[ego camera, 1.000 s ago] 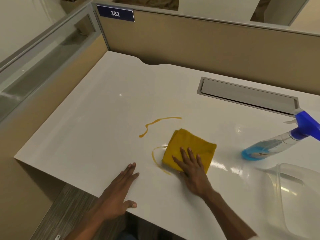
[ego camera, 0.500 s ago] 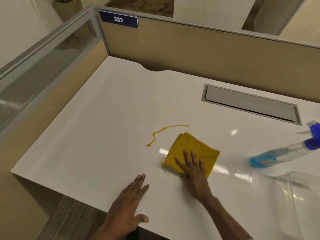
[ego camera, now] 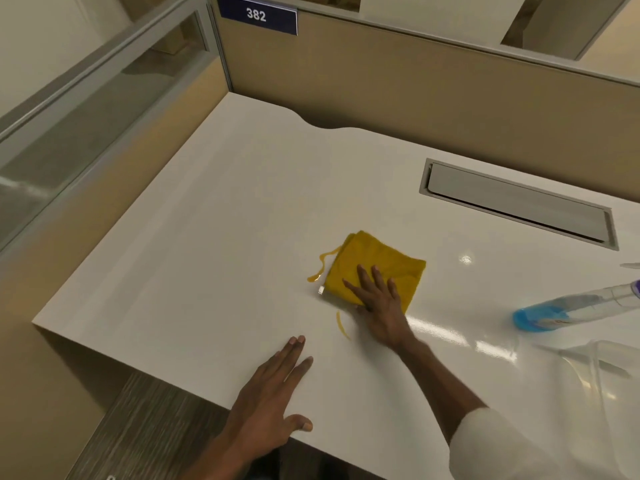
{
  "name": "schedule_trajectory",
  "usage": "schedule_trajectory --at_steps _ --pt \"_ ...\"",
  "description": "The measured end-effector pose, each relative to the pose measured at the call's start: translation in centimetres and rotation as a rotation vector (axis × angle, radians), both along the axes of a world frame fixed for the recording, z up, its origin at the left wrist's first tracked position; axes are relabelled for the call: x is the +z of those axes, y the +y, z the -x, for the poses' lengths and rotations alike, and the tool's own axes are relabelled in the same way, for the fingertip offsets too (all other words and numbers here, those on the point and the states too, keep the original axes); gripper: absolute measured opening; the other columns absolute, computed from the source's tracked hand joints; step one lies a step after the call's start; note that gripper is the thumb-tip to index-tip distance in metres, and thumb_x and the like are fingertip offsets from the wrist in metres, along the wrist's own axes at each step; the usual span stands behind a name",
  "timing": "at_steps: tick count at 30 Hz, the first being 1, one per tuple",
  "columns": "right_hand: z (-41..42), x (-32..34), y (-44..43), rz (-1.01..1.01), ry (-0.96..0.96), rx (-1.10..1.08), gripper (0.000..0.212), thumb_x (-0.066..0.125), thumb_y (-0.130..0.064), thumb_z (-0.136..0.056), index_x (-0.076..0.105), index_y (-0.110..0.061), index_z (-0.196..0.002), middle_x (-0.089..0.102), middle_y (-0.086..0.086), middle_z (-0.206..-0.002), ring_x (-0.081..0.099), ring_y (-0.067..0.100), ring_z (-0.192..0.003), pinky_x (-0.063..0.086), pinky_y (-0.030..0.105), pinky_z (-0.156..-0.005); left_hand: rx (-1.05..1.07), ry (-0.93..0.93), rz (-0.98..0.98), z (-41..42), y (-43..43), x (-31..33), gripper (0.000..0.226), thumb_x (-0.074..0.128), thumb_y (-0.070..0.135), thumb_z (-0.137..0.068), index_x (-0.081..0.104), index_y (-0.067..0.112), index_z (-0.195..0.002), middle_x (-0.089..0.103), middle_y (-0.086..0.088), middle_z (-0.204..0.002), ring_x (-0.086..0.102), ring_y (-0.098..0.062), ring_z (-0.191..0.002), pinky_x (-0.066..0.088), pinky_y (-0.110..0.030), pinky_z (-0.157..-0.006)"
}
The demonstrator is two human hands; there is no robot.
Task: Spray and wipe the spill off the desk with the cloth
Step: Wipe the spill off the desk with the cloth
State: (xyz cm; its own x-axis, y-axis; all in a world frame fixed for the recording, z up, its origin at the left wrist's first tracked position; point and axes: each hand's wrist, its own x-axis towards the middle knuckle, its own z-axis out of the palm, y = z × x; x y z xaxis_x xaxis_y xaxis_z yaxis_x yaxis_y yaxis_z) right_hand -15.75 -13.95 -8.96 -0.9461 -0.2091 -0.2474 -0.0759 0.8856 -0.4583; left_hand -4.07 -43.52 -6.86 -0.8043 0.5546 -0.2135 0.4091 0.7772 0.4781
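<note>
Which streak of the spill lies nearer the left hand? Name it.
The short curved streak just below the cloth, beside the right hand. The other streak lies farther back, at the cloth's left edge.

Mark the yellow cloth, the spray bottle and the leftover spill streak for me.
yellow cloth (ego camera: 375, 259): head view, bare upper fold beyond the fingers.
spray bottle (ego camera: 540, 315): head view, blue liquid at its base.
spill streak (ego camera: 343, 325): head view, middle of the curved orange line below the cloth.

The right hand (ego camera: 379, 303) has pushed the cloth (ego camera: 375, 268) forward over the upper spill (ego camera: 320, 270); a short streak now shows behind its fingers.
</note>
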Motion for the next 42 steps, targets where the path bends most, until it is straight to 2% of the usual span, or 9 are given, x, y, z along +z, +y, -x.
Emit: schedule_trajectory --at_steps 6,10,18,22,26,30,33,36,42 --pt "-12.5 -0.6 -3.1 -0.035 0.088 -0.054 0.06 0.037 -0.035 -0.11 0.009 -0.054 -0.159 -0.005 -0.008 -0.175 -0.017 0.025 -0.161 -0.01 0.054 -0.127 0.002 0.013 -0.019 0.0 -0.1 -0.3 0.111 0.07 0.072 -0.082 0.008 0.039 -0.167 -0.024 0.023 -0.172 -0.019 -0.002 -0.159 0.016 -0.027 -0.127" --pt "-16.1 -0.1 -3.8 -0.066 0.056 -0.089 0.055 0.024 -0.044 -0.109 0.005 -0.055 -0.159 -0.01 -0.012 -0.175 -0.019 0.022 -0.161 -0.008 0.052 -0.131 0.01 0.011 -0.037 0.0 0.0 -0.3 0.11 0.07 0.072 -0.082 0.01 0.038 -0.168 -0.021 0.022 -0.173 -0.014 -0.004 -0.161 0.018 -0.03 -0.127" --pt "-6.9 -0.5 -1.9 -0.04 0.093 -0.202 0.056 0.012 -0.049 -0.105 0.019 -0.048 -0.16 0.0 -0.001 -0.176 -0.011 0.029 -0.162 0.0 0.06 -0.129 -0.008 0.013 -0.017 0.1 -0.1 -0.7 0.111 0.07 0.072 -0.082 0.011 0.034 -0.168 -0.023 0.02 -0.173 -0.018 -0.004 -0.16 0.017 -0.031 -0.128" --pt "0.2 -0.2 -1.2 -0.056 0.066 -0.225 0.067 0.01 -0.059 -0.097 0.029 -0.042 -0.159 0.007 0.003 -0.175 -0.004 0.035 -0.162 0.008 0.064 -0.127 -0.004 0.006 -0.012 0.0 -0.1 -0.6 0.11 0.069 0.073 -0.083 0.01 0.034 -0.168 -0.024 0.02 -0.173 -0.021 -0.003 -0.159 0.012 -0.032 -0.129" --pt "4.3 0.5 -3.1 -0.087 0.01 -0.154 0.08 0.004 -0.068 -0.089 0.028 -0.04 -0.16 0.004 0.003 -0.175 -0.006 0.037 -0.161 0.005 0.065 -0.127 -0.008 0.006 -0.004 0.0 0.0 -0.6 0.11 0.068 0.072 -0.084 0.008 0.034 -0.168 -0.025 0.019 -0.173 -0.025 -0.002 -0.158 0.008 -0.029 -0.129" --pt "4.1 0.5 -6.5 -0.086 0.0 0.097 0.072 0.01 -0.06 -0.091 0.023 -0.043 -0.161 0.0 0.004 -0.175 -0.01 0.038 -0.16 0.001 0.068 -0.126 -0.004 0.022 -0.001 0.2 -0.1 -1.0 0.112 0.07 0.072 -0.081 0.011 0.033 -0.168 -0.022 0.019 -0.173 -0.021 -0.002 -0.159 0.009 -0.029 -0.128" --pt "2.0 -0.3 -8.7 -0.07 0.066 0.261 0.062 0.025 -0.048 -0.099 0.025 -0.044 -0.161 0.002 0.003 -0.176 -0.009 0.037 -0.161 -0.007 0.062 -0.125 -0.028 -0.007 0.042 0.2 -0.1 -1.0 0.112 0.064 0.076 -0.083 0.0 0.04 -0.167 -0.033 0.022 -0.168 -0.03 0.0 -0.155 -0.001 -0.024 -0.126" --pt "0.7 -0.8 -8.6 -0.05 0.116 0.276 0.058 0.039 -0.039 -0.105 0.023 -0.046 -0.161 0.001 -0.001 -0.176 -0.009 0.032 -0.162 -0.006 0.059 -0.127 -0.041 -0.03 0.083 0.5 0.2 -0.7 0.112 0.06 0.079 -0.084 -0.007 0.041 -0.166 -0.037 0.021 -0.166 -0.029 -0.003 -0.156 -0.002 -0.025 -0.125" --pt "-0.8 -0.3 -3.9 -0.05 0.111 0.098 0.057 0.02 -0.045 -0.103 0.019 -0.052 -0.159 -0.001 -0.008 -0.175 -0.01 0.025 -0.162 0.001 0.058 -0.13 -0.041 0.016 -0.004 0.3 -0.2 -0.9 0.112 0.065 0.076 -0.081 0.007 0.035 -0.168 -0.027 0.02 -0.172 -0.023 -0.002 -0.158 0.019 -0.033 -0.13"
